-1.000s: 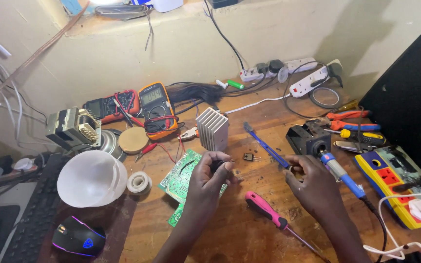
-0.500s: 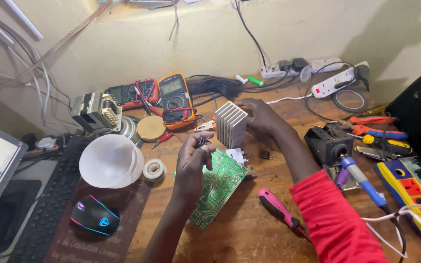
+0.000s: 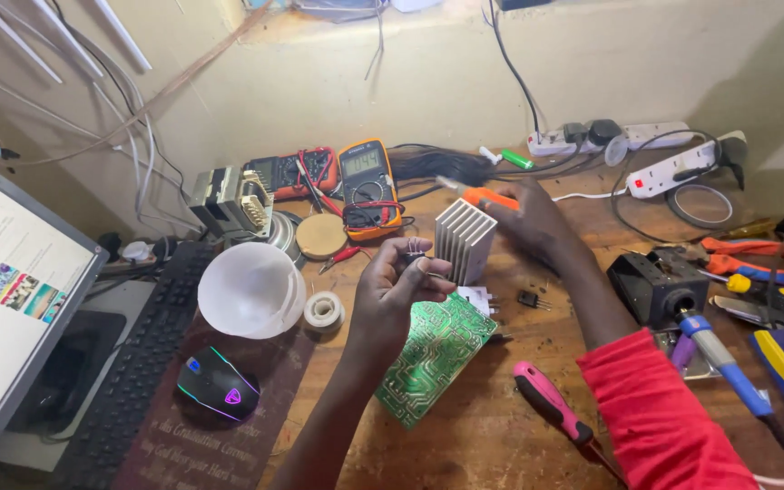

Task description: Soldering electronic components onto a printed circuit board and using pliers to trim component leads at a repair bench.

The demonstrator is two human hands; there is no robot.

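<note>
The left hand (image 3: 396,295) is raised over the middle of the wooden bench (image 3: 501,426), its fingers (image 3: 428,268) pinched together on a small electronic component (image 3: 416,247) whose thin leads stick upward. Just below and to the near right of that hand lies the green circuit board (image 3: 433,358), tilted, its long axis running from near-left to far-right, solder side up. The right hand (image 3: 528,222) reaches farther back, past the finned aluminium heat sink (image 3: 465,238), and its fingers close around an orange-handled tool (image 3: 492,197) lying left to right at the far side; how firmly they grip it I cannot tell. The heat sink stands between the two hands, touching neither clearly, and it is the main thing in the way of any straight path from the far tool to the board. The left hand is plainly the nearer one to the board.

A small black three-legged part (image 3: 529,298) lies just right of the board. A pink-handled screwdriver (image 3: 551,406) lies near the right sleeve. To the left sit a white plastic dome (image 3: 249,289), a solder reel (image 3: 324,311), a computer mouse (image 3: 218,385) and a keyboard (image 3: 138,363). An orange multimeter (image 3: 367,186) lies at the far side, with power strips (image 3: 664,172) beyond to the right.
</note>
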